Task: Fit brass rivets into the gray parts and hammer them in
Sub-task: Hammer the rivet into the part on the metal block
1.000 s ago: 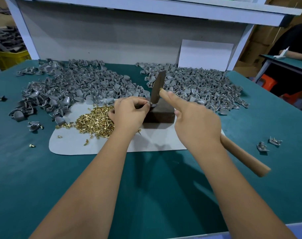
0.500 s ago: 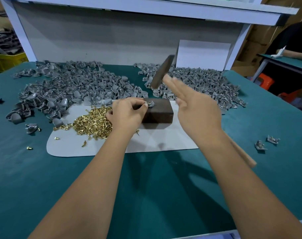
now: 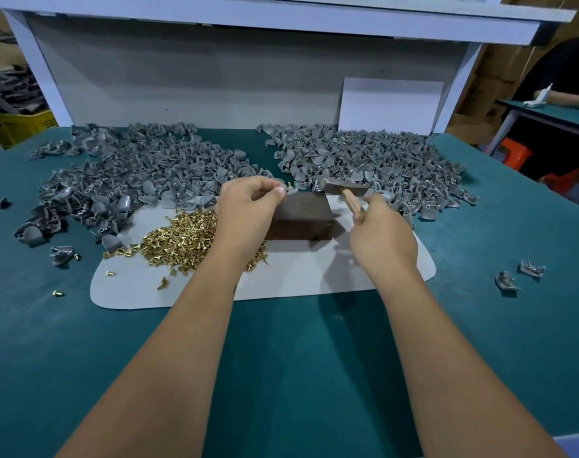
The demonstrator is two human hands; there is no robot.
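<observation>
My left hand [image 3: 248, 213] pinches a small gray part [image 3: 290, 190] with a brass rivet standing in it, at the far left edge of the dark block [image 3: 303, 216]. My right hand [image 3: 382, 233] grips the wooden handle of the hammer [image 3: 346, 190], whose dark head lies low over the block's far right corner. A heap of loose brass rivets [image 3: 179, 238] lies on the pale mat [image 3: 314, 276], partly under my left wrist.
Two big heaps of gray parts cover the back of the teal table, one at the left [image 3: 126, 173] and one at the right [image 3: 380, 160]. Two stray gray parts [image 3: 519, 276] lie at the right. A white board [image 3: 389, 105] leans on the back wall. Another person sits far right.
The hammer rose high half a second ago and has come down to the block's far right corner. My right hand slid up close to the hammer head. My left hand stayed at the block.
</observation>
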